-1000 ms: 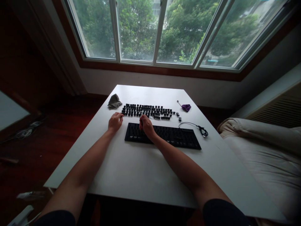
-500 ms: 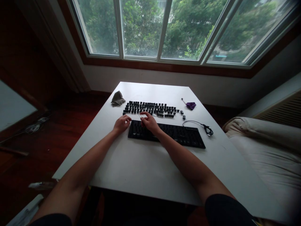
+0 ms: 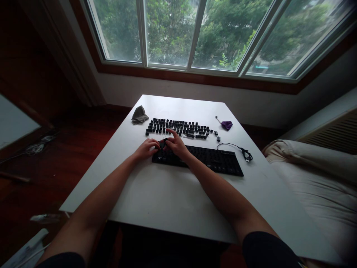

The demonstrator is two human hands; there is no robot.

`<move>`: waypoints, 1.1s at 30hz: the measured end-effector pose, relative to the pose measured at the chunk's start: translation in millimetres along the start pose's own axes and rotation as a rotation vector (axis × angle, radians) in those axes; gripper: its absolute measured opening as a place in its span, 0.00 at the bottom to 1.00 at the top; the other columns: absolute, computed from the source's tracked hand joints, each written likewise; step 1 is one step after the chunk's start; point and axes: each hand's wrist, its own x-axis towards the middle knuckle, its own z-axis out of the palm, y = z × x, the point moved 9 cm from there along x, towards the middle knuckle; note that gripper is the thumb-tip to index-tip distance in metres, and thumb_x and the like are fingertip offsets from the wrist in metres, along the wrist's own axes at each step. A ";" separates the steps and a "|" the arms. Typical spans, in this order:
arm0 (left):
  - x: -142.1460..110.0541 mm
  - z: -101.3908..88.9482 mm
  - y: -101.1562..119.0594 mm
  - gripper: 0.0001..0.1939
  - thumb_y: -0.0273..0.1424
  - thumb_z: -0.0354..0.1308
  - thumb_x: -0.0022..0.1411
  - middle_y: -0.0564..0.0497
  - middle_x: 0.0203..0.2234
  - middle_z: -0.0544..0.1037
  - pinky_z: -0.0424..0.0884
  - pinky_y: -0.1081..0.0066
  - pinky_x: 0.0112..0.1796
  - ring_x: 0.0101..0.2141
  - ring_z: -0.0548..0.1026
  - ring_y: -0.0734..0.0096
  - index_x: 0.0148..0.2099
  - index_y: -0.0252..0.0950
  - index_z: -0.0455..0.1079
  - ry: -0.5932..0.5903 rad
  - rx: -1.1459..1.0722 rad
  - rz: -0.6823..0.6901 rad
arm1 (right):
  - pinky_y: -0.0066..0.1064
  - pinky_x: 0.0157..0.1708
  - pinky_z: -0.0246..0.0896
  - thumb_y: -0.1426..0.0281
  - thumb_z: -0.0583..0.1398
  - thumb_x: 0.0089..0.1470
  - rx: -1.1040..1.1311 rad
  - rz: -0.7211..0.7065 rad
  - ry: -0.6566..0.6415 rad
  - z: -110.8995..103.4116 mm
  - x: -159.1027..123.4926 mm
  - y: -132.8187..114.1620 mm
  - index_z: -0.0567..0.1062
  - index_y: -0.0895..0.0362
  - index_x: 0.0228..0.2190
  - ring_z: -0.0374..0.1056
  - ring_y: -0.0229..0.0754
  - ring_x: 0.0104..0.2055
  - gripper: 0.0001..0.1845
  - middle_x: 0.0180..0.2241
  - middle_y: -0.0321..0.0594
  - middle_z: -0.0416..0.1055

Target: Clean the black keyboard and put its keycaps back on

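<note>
A black keyboard lies across the white table, many of its keys seemingly bare of caps. Over its left end my left hand is closed, fingertips at a small dark piece that looks like a keycap. Close against it, my right hand pinches a thin wire tool, apparently a keycap puller, with its index finger raised. The fingers partly hide both small things. Behind the keyboard, loose black keycaps stand in several rows.
A grey cloth lies at the table's far left. A purple cloth with a thin white-tipped stick rests at the far right. The bundled keyboard cable lies right of the keyboard. A padded seat stands beyond the table's right edge.
My left hand has moved right, from beside the keyboard to over its left end, and its fingertips now meet the right hand's. A dark piece now shows between them.
</note>
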 end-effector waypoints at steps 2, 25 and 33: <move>-0.7 -0.2 -1.9 0.09 0.29 0.60 0.62 0.48 0.48 0.77 0.66 0.56 0.56 0.50 0.71 0.59 0.44 0.42 0.78 -0.001 -0.005 0.008 | 0.32 0.33 0.72 0.64 0.64 0.52 0.028 0.016 -0.052 8.1 -1.0 3.3 0.68 0.53 0.52 0.75 0.40 0.31 0.25 0.37 0.37 0.79; 0.2 1.8 -9.6 0.08 0.30 0.58 0.62 0.46 0.46 0.78 0.67 0.58 0.54 0.48 0.73 0.59 0.42 0.39 0.78 0.034 -0.012 -0.044 | 0.33 0.40 0.66 0.59 0.67 0.51 -0.156 -0.161 -0.137 25.2 -9.1 -14.2 0.75 0.56 0.37 0.69 0.40 0.36 0.16 0.35 0.38 0.74; 0.6 2.1 -7.9 0.08 0.32 0.59 0.63 0.47 0.46 0.78 0.68 0.57 0.54 0.49 0.72 0.58 0.42 0.40 0.78 0.026 -0.014 -0.074 | 0.29 0.34 0.65 0.60 0.63 0.55 -0.247 -0.137 -0.068 19.8 -8.6 -4.3 0.73 0.55 0.40 0.69 0.38 0.33 0.13 0.32 0.36 0.74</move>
